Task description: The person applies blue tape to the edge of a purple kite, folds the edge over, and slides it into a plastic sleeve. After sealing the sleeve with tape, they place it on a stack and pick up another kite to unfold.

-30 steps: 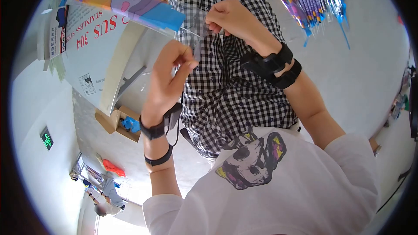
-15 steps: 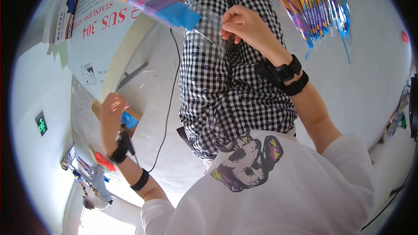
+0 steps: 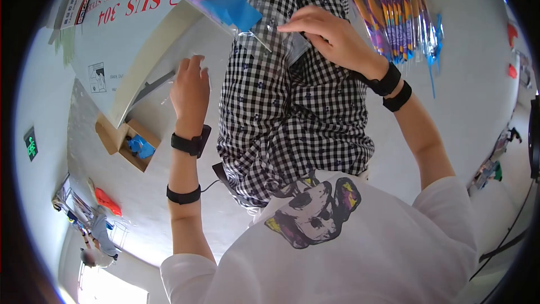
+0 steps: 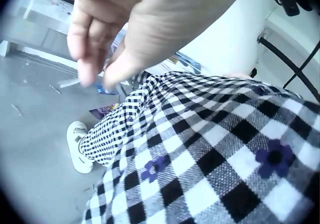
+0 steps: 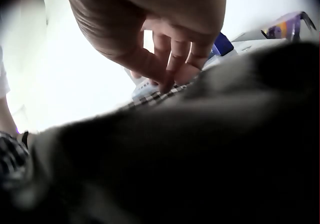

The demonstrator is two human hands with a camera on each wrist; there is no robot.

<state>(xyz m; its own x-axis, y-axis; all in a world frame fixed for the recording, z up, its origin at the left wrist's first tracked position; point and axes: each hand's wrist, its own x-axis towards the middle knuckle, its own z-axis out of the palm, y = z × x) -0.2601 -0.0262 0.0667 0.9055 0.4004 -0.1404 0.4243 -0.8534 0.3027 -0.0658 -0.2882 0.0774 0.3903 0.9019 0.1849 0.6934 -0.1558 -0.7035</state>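
A colourful printed foil balloon in a clear plastic bag [image 3: 222,1] lies across the thighs, its blue end [image 3: 247,16] pointing toward the knees' inner side. From that end a thin white stick or string pokes out. My right hand [image 3: 340,39] rests on the bag's clear end, its forefinger stretched out and fingertips at the film. In the right wrist view, its thumb and fingers [image 5: 175,59] come down close to the checked trousers. My left hand [image 3: 190,93] is off to the left, away from the bag; in the left wrist view its fingertips pinch a thin clear film strip [image 4: 70,82].
Several similar packed items [image 3: 396,14] lie in a bundle at the upper right. A lettered box [image 3: 140,19] is at the upper left. An open cardboard box [image 3: 128,142] with blue things inside is on the floor. Another person [image 3: 97,245] is far off.
My left hand left the bag, swung out to the left and came partway back. My right hand stayed at the clear end, and its forefinger is now stretched out.
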